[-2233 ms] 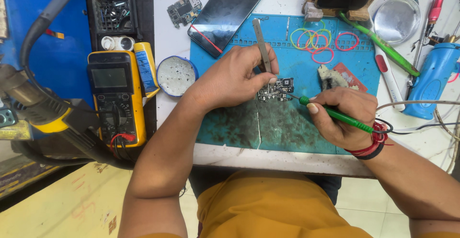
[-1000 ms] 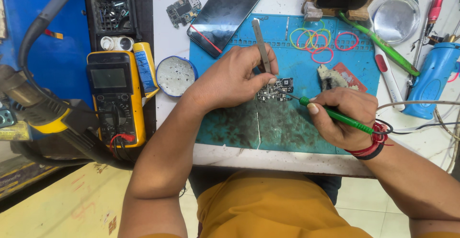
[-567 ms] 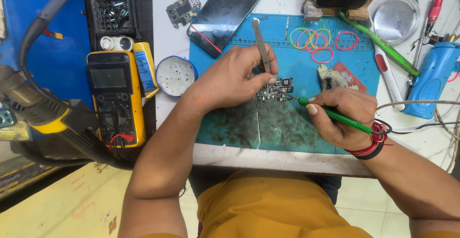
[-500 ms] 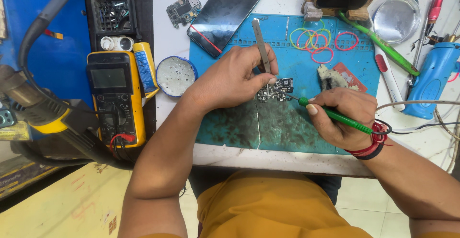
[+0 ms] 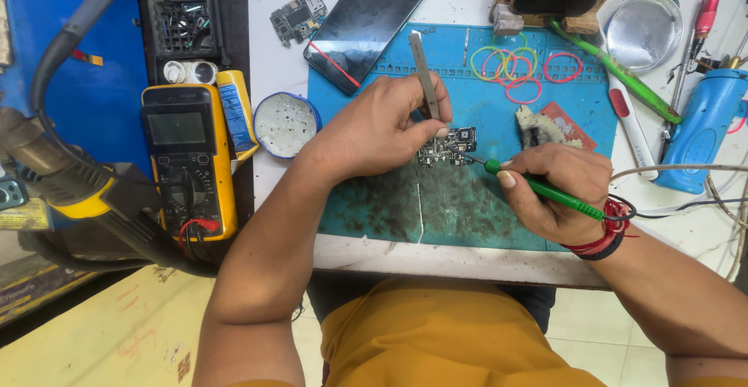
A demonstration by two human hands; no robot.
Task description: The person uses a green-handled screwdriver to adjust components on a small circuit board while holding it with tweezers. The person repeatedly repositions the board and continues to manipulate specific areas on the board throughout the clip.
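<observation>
A small dark circuit board (image 5: 447, 146) lies on the blue work mat (image 5: 467, 200). My left hand (image 5: 379, 128) grips metal tweezers (image 5: 425, 75), whose tips press down at the board's left part. My right hand (image 5: 557, 190) holds a green soldering iron (image 5: 545, 190) like a pen, its tip touching the board's right edge. Both hands rest on the mat.
A dark phone (image 5: 369, 17) and a second small board (image 5: 297, 16) lie at the back. A yellow multimeter (image 5: 189, 161), a round tin (image 5: 285, 124), coloured rubber bands (image 5: 522, 63), a blue bottle (image 5: 705, 126), a metal dish (image 5: 643, 31) and a hot-air handle (image 5: 86, 192) surround the mat.
</observation>
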